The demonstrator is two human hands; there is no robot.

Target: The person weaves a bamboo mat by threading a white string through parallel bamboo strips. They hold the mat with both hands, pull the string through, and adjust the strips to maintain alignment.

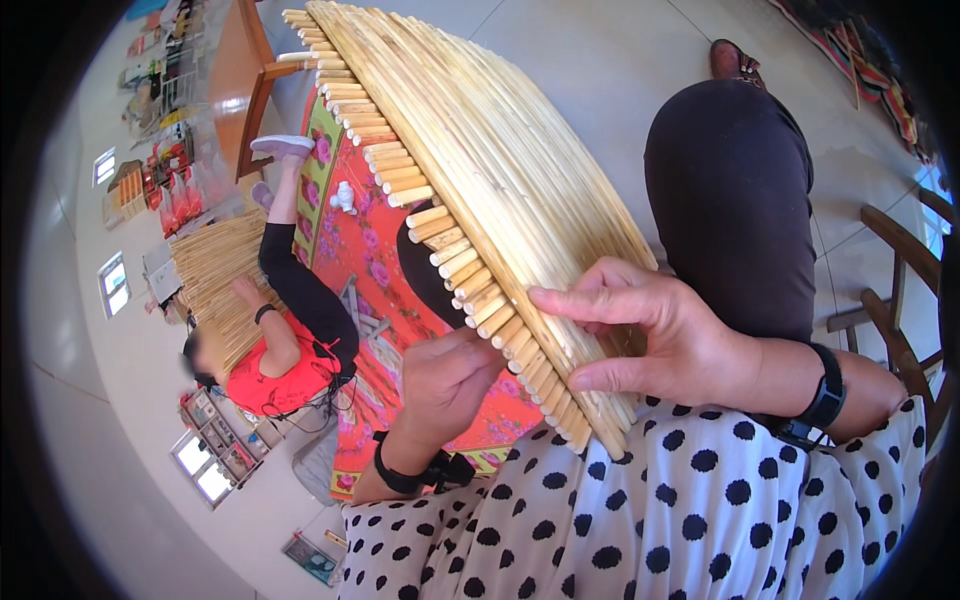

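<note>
A pale yellow reed mat (500,170) slants from the far left down to my lap. Cut reed ends stick out in a row along its left edge, beside a long reed border strip. My left hand (450,385) is closed at these ends, its fingertips partly hidden by them. My right hand (665,325) lies on the near part of the mat, thumb and forefinger spread apart and touching the reeds near the border strip. The other fingers are partly curled and half hidden.
At the left, a person in red (280,370) sits with another reed mat (220,270). Below lies a red floral floor mat (350,240) with a small white object (344,197) on it. A wooden chair (900,300) stands at the right and brown wooden furniture (236,90) at the upper left.
</note>
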